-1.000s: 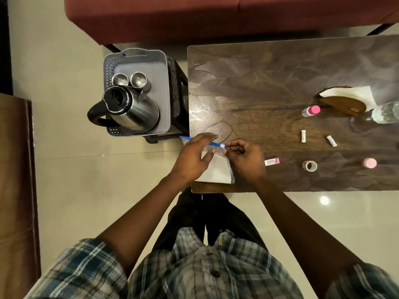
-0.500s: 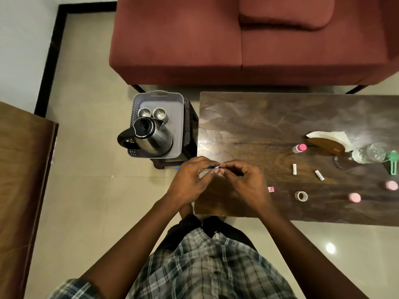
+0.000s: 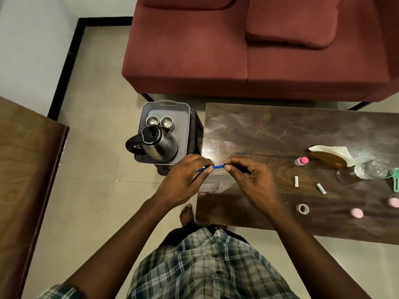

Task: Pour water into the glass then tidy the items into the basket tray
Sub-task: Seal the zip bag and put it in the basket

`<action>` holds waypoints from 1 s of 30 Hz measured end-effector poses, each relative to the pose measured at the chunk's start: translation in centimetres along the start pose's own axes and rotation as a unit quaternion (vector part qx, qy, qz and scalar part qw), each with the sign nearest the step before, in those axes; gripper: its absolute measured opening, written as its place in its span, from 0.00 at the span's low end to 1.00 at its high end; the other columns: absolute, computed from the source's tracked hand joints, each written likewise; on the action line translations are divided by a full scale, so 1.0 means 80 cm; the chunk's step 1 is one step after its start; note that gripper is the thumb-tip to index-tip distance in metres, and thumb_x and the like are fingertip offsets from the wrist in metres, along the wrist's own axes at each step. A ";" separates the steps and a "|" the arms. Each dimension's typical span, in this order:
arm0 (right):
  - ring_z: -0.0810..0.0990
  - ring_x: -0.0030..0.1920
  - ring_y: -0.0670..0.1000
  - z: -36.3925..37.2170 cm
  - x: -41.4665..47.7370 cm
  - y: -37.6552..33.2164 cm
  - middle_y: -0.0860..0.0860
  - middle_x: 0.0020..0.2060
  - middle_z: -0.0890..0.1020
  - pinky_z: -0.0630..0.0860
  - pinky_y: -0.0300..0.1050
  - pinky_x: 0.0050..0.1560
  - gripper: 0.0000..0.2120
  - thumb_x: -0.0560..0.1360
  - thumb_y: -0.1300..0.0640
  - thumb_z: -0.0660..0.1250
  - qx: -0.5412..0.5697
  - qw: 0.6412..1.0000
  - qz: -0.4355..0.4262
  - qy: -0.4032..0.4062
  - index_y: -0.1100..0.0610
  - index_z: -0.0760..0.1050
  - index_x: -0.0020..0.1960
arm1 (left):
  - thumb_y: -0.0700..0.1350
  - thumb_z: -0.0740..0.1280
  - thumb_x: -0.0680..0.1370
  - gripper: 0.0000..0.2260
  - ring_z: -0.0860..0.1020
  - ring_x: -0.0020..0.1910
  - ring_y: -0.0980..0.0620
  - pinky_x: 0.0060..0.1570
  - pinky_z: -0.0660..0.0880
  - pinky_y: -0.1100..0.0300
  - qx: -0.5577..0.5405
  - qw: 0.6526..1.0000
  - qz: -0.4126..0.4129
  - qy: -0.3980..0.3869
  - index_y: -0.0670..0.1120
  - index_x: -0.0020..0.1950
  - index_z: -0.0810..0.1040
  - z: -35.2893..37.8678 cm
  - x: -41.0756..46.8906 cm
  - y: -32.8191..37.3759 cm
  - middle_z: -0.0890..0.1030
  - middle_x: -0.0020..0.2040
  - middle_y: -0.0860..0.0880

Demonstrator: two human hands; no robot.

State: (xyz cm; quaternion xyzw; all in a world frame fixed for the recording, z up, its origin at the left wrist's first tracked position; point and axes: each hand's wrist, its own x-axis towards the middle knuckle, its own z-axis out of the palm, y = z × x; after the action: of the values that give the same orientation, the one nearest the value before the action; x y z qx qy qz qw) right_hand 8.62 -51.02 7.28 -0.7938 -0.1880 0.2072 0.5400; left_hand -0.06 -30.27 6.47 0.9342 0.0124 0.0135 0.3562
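My left hand (image 3: 183, 182) and my right hand (image 3: 252, 182) each pinch an end of the blue zip strip (image 3: 218, 166) of a clear plastic bag (image 3: 212, 186). The bag hangs below my fingers over the near left corner of the dark wooden table (image 3: 280, 134). Left of the table, a grey basket tray (image 3: 185, 126) stands on a black stool. It holds a steel jug (image 3: 160, 145) with a black handle and two small steel cups (image 3: 152, 120) (image 3: 166, 121).
On the right of the table lie a pink-capped vial (image 3: 301, 161), two small white tubes (image 3: 296, 181) (image 3: 321, 188), a tape ring (image 3: 302, 208), two pink caps (image 3: 356, 213), a clear bottle (image 3: 371, 169) and tissue (image 3: 332, 149). A red sofa (image 3: 216, 50) stands behind.
The bag, which lay flat on the table, has been lifted and now hangs from the blue strip. My fingers have moved closer together along the strip. The view has pulled back.
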 end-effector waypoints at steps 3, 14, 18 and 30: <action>0.86 0.53 0.42 -0.009 0.002 -0.006 0.36 0.49 0.88 0.82 0.37 0.54 0.09 0.81 0.57 0.74 0.008 1.000 0.005 0.008 0.44 0.86 0.55 | 0.47 0.65 0.85 0.09 0.77 0.54 0.56 0.52 0.76 0.58 0.017 1.000 -0.002 0.009 0.46 0.62 0.82 -0.013 -0.007 -0.006 0.82 0.54 0.51; 0.86 0.53 0.41 -0.029 0.008 -0.031 0.34 0.49 0.87 0.81 0.31 0.49 0.15 0.80 0.60 0.75 0.027 0.999 -0.030 0.029 0.38 0.83 0.52 | 0.44 0.68 0.84 0.08 0.77 0.52 0.57 0.51 0.72 0.65 0.044 0.998 -0.003 0.039 0.44 0.61 0.82 -0.058 -0.027 -0.008 0.83 0.53 0.51; 0.86 0.53 0.42 -0.037 0.009 -0.036 0.38 0.49 0.88 0.81 0.32 0.51 0.12 0.79 0.60 0.75 0.037 0.998 -0.038 0.035 0.43 0.85 0.54 | 0.45 0.67 0.84 0.10 0.79 0.53 0.53 0.50 0.78 0.54 0.063 0.997 -0.019 0.048 0.43 0.61 0.82 -0.072 -0.039 -0.008 0.83 0.54 0.49; 0.87 0.55 0.44 -0.045 0.003 -0.040 0.42 0.51 0.89 0.83 0.37 0.53 0.09 0.79 0.58 0.75 0.033 0.999 -0.024 0.026 0.47 0.86 0.57 | 0.48 0.66 0.83 0.12 0.81 0.53 0.51 0.50 0.80 0.51 0.091 0.992 -0.030 0.084 0.43 0.61 0.83 -0.099 -0.070 -0.009 0.84 0.54 0.49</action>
State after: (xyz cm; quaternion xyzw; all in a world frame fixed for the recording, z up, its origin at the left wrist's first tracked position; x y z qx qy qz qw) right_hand 10.50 -52.59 11.47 -0.7762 -0.1860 0.1789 0.5753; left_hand -5.97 -24.64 11.84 0.9576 0.0712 0.0803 0.2673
